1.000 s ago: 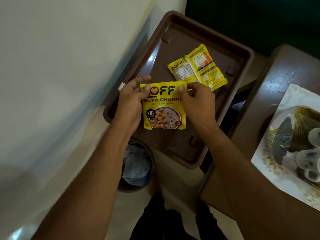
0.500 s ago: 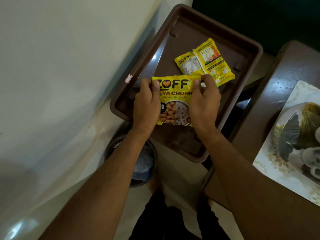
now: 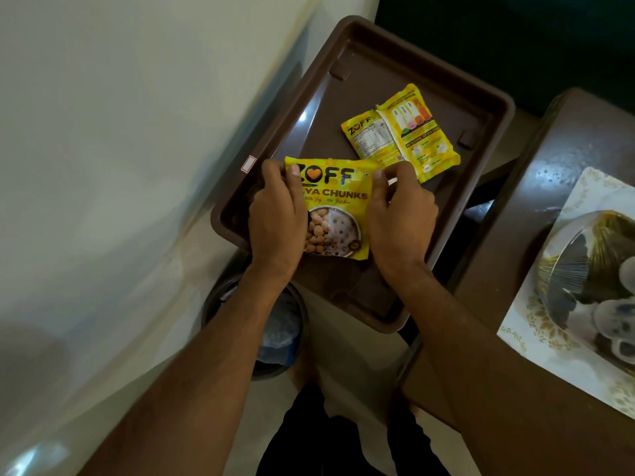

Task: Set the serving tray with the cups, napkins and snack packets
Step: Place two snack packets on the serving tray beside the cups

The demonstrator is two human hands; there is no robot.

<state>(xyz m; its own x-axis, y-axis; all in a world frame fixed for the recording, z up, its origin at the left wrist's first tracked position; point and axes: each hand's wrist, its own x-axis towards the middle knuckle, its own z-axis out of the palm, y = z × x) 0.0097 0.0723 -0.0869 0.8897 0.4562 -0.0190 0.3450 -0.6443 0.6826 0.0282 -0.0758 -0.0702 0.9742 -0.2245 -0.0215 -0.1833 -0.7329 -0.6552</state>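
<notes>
A brown serving tray (image 3: 378, 73) lies ahead of me, angled. A yellow soya chunks packet (image 3: 335, 204) rests face up in the tray's near-middle part. My left hand (image 3: 275, 218) grips its left edge and my right hand (image 3: 400, 214) grips its right edge, thumbs on the top corners. A second yellow packet (image 3: 400, 134) lies back side up further in, to the right, touching nothing but the tray floor. No cups or napkins are on the tray.
A white wall or appliance side (image 3: 120, 132) rises at the left. A dark bin (image 3: 271, 331) stands below the tray's near edge. At right, a brown table (image 3: 515, 235) carries a patterned mat (image 3: 556, 324) with a glass bowl (image 3: 591, 266).
Both hands moved the soya chunks packet slightly further onto the tray and lower toward its floor, their grip shifting down along the packet's sides. The second packet stayed put.
</notes>
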